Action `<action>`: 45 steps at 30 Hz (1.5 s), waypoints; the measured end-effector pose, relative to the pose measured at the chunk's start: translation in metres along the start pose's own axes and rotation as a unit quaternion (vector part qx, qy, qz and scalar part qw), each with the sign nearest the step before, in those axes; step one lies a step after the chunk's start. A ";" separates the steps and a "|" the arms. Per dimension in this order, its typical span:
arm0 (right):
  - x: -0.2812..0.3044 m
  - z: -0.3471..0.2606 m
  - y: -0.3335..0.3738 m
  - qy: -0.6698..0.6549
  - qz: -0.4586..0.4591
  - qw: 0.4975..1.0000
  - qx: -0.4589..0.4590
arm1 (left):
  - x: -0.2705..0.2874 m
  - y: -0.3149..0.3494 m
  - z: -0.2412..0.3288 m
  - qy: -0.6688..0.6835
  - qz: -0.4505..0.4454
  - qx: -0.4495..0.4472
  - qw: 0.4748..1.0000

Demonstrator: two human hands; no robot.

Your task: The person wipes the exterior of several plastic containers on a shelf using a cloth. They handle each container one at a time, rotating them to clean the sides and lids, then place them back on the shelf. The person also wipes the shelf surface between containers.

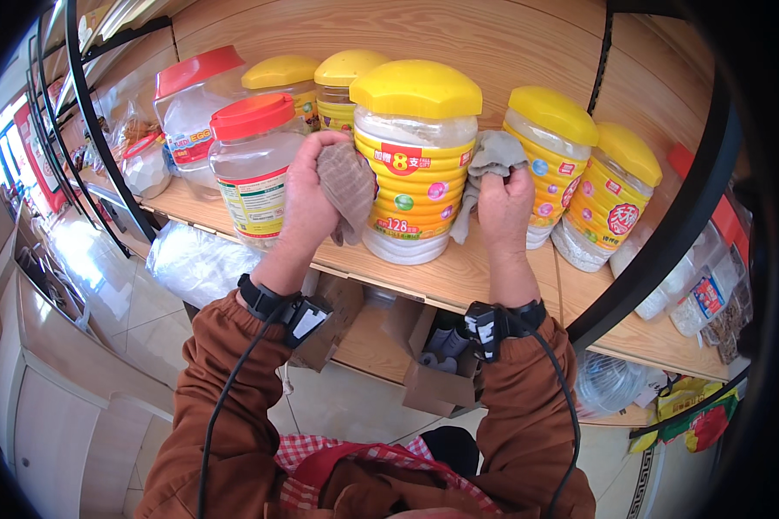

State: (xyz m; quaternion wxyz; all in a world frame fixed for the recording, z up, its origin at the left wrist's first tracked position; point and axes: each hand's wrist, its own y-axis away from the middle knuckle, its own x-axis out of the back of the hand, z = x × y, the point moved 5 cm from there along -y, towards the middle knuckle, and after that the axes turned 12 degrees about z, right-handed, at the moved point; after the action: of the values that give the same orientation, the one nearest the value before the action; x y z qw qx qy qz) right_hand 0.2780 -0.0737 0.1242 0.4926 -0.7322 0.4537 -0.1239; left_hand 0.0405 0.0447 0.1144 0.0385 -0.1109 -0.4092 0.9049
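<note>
A large clear plastic jar with a yellow lid and yellow label stands upright on the wooden shelf, between my hands. My left hand is closed on a brownish-grey cloth, pressed against the jar's left side. On the other side, my right hand grips a grey cloth that hangs down beside the jar. Just left of my left hand is a red-lidded jar. Another yellow-lidded jar stands behind and right of my right hand.
More yellow-lidded jars stand at the back and at the right, one of them near a black upright post. A bigger red-lidded jar is at the left. Below are an open cardboard box and a plastic-wrapped bundle.
</note>
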 end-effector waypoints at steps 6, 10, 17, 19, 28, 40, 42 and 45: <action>-0.006 -0.044 0.013 0.018 -0.047 0.975 0.216 | -0.012 0.008 0.055 -0.035 0.059 -0.298 0.952; -0.016 -0.057 0.021 0.083 -0.109 0.935 0.326 | -0.031 0.018 0.070 -0.158 -0.017 -0.430 0.889; -0.009 -0.020 0.010 0.004 -0.031 0.994 0.104 | -0.006 -0.009 0.012 -0.049 0.001 -0.171 0.984; -0.009 -0.006 0.004 -0.010 -0.042 0.998 0.047 | -0.003 -0.017 -0.017 0.047 -0.020 0.028 0.998; -0.018 0.047 0.018 -0.103 -0.110 0.931 -0.334 | -0.011 0.025 -0.065 0.247 0.017 0.258 0.934; 0.004 0.014 0.002 0.001 -0.027 0.998 -0.052 | 0.023 0.008 -0.014 0.025 0.029 -0.021 0.999; 0.000 -0.014 0.005 -0.052 -0.022 0.992 0.109 | 0.013 -0.004 0.013 -0.042 0.037 -0.155 0.986; -0.007 -0.046 0.013 0.087 -0.063 0.946 0.305 | -0.011 0.000 0.040 -0.110 0.022 -0.279 0.954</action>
State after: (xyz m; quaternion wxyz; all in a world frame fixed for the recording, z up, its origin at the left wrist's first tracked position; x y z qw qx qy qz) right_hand 0.2380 -0.0975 0.1380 0.6421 -0.5606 0.3881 -0.3504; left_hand 0.0418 0.0133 0.1421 -0.0588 -0.0258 -0.6447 0.7617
